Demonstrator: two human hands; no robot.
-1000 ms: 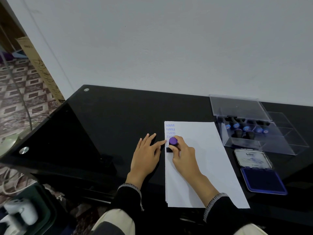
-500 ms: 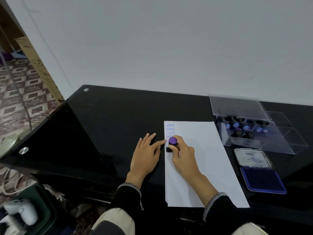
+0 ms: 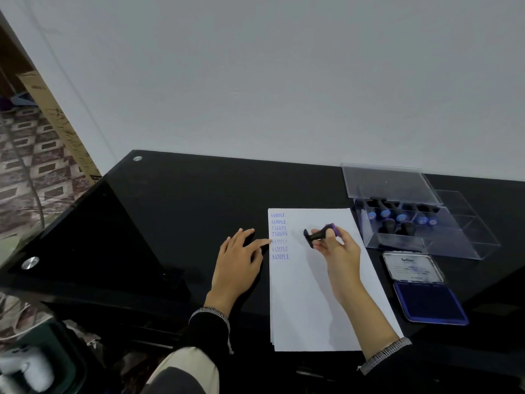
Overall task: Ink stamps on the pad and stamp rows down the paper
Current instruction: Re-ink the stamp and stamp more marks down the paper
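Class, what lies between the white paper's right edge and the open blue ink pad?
In the head view, only bare black glass table separates white paper from blue ink pad.

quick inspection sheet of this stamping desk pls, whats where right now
surface: black glass desk, glossy, against a white wall.
job's things: paper with a column of blue SAMPLE prints down its left edge; open ink pad right of it; stamp lifted off the sheet, tilted.
clutter: clear case of spare stamps, lid up.
grippers: right hand grips the stamp; left hand flat, fingertips at the paper's edge.
cables: nothing seen.
surroundings: patterned floor, cardboard box at left.
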